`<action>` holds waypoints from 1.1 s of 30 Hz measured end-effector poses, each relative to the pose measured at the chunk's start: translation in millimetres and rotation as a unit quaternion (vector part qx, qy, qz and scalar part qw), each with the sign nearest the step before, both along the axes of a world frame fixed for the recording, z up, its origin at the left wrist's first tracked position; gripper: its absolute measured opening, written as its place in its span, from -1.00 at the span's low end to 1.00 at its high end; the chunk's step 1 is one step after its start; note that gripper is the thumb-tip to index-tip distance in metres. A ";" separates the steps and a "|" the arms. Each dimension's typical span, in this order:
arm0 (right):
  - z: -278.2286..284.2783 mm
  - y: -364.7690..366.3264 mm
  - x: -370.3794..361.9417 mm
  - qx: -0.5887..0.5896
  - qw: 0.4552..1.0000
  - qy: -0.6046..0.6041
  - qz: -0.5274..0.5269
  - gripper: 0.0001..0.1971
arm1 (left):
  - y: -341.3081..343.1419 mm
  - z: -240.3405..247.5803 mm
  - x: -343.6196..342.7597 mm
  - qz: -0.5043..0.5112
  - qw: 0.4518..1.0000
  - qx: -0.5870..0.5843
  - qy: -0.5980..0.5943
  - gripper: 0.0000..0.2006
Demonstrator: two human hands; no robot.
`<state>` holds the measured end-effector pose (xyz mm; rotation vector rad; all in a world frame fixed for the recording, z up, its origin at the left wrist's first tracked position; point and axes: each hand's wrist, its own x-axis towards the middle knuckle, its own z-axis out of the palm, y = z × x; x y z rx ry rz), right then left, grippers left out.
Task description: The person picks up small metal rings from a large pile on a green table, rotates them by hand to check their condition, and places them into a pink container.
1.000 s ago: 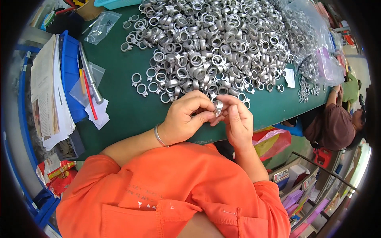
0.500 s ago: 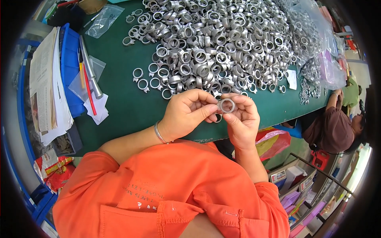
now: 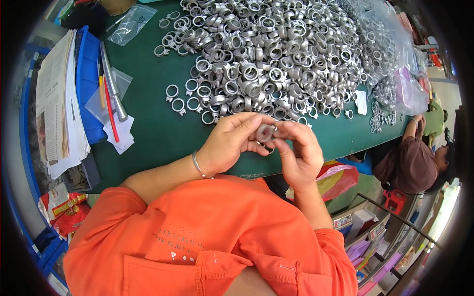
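Note:
A grey metal ring point(image 3: 265, 132) is held up between my two hands, slightly blurred. My left hand point(image 3: 231, 138) is closed on its left side, with the thumb along the top and the other fingers curled beneath. The fingertips of my right hand point(image 3: 302, 152) pinch at its right edge. Just below, part of a second ring point(image 3: 269, 147) shows by my left fingers; whether it is gripped cannot be made out. Right beyond my hands spreads a large heap of similar rings point(image 3: 276, 61), many with a small lug.
The green table point(image 3: 143, 108) carries a blue tray point(image 3: 88, 93), a tapered metal rod point(image 3: 112, 81), a red pen point(image 3: 111, 111) and papers point(image 3: 57, 98) at the left. Clear plastic bags point(image 3: 390, 44) lie far right. A person in brown point(image 3: 412, 160) sits at the right.
The held ring has shifted slightly left and turned. My left thumb has moved up over it, and my right fingers have changed their hold.

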<state>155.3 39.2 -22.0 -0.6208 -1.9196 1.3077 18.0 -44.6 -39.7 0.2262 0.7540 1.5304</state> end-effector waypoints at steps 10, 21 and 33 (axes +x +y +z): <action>-17.7 73.1 -14.5 0.157 0.966 -0.190 -0.080 -0.90 | 1.1 -0.7 -0.3 -0.023 0.997 0.010 0.073 -0.87; -4.4 16.8 -2.8 0.137 0.986 -0.025 0.091 -0.86 | -3.0 2.8 -3.0 0.008 0.970 0.051 0.239 -0.89; -12.3 4.7 1.3 -0.186 0.970 0.120 0.103 -0.73 | -3.1 -1.8 -1.9 0.039 0.910 0.115 0.396 -0.93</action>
